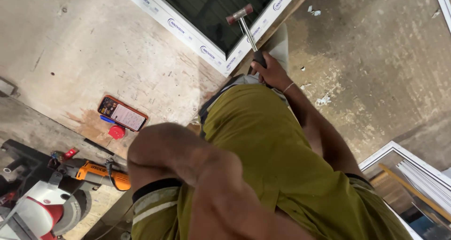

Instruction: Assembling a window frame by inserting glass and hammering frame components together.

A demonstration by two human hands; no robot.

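My right hand (268, 72) is closed round the black grip of a small mallet (245, 23) with a metal shaft and two reddish-brown faces. The mallet's head hangs over the corner of a white window frame (221, 56) with dark glass, which lies on the workbench. My left arm is bent, with the elbow (157, 150) forward; its hand is out of view below the picture's edge. My olive shirt (277, 160) fills the middle of the view.
A phone in an orange case (122, 113) lies on the worn board, with a red cap (116, 132) and a blue pen beside it. An orange power tool (101, 172) and a mitre saw (44, 207) sit lower left. Another white frame (399, 157) stands lower right on the concrete floor.
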